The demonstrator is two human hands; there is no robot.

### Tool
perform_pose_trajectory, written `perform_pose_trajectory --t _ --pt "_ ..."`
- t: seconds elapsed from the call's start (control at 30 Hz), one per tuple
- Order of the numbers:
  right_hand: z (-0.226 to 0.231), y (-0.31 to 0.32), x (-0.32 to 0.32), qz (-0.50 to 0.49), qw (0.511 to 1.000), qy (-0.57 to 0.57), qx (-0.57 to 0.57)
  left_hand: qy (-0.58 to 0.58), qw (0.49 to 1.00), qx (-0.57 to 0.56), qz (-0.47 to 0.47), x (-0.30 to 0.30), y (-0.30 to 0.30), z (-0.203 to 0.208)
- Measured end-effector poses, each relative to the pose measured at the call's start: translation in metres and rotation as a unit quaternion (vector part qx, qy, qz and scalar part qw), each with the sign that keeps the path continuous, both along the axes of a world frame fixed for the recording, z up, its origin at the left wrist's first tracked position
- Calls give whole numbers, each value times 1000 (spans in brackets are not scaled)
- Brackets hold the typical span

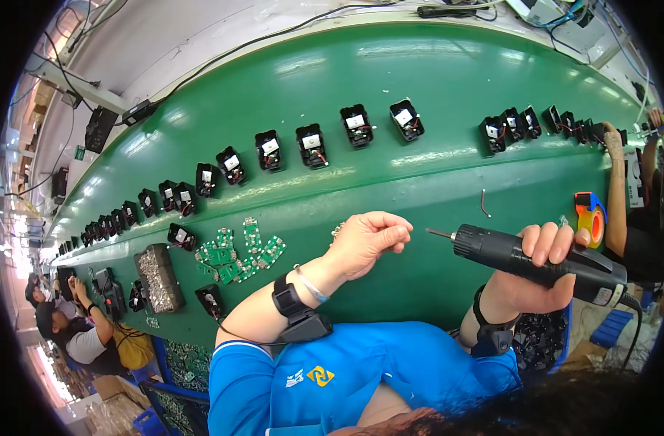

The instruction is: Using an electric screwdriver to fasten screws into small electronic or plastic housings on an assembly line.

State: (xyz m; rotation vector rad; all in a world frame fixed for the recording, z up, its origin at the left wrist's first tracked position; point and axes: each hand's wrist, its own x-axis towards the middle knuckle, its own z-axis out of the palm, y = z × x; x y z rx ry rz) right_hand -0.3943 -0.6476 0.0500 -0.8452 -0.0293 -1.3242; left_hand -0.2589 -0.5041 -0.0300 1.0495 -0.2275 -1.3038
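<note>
Right hand [543,291]: wrapped around a black electric screwdriver [484,247], at the near right; the tool lies slantwise in the grip, bit [439,233] toward the left, cord [640,327] trailing from its rear end.

Left hand [365,243]: near centre, just left of the bit and apart from it; narrow, thumb and fingers drawn together. Cannot tell whether a small piece lies between the fingertips.

Black housings [355,125]: one long, uneven row across the far part of the green tabletop [412,192], running from left to right; those nearest the middle show a white block and red and black leads inside. Two further single housings stand on the near left, one beside the circuit boards [219,254], the other close to the left forearm [248,311].

Circuit boards: green, loosely heaped, left of the left hand.

Parts tray [173,272]: dark, oblong, filled with small silvery pieces, left of the boards.

Wire lead [484,203]: short, red and dark, lying loose beyond the screwdriver.

Tape dispenser [590,218]: orange and blue, right side.

Wrist devices: one black unit strapped on each wrist; a bracelet [312,285] on the left.

Other people: a seated person [85,334] at the far left; another person's arm [615,189] at the right edge.
</note>
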Motion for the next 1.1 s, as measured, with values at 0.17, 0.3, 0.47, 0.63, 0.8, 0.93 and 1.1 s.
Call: perform_pose_trajectory --t 0.17,0.3,0.47,0.63,0.8,0.93,1.1 --pt "-1 4 7 40 999 -22 1 134 989 -58 7 -5 1 -2" --pt "-2 7 8 60 998 -15 10 133 989 -61 4 -6 1 1" --pt "0 11 11 62 998 7 28 8 1000 -1 -23 -8 -1 4" --pt "2 3 -5 45 997 20 62 -117 987 -5 -105 -13 -12 11" --pt "-18 -5 -4 84 995 10 45 -45 999 -11 -26 -17 -10 -3" --pt "-21 -7 -8 64 997 16 49 -45 998 -34 -17 -17 -12 -1" --pt "-24 -14 -10 67 996 24 47 -72 995 -27 -57 -17 -17 -2"
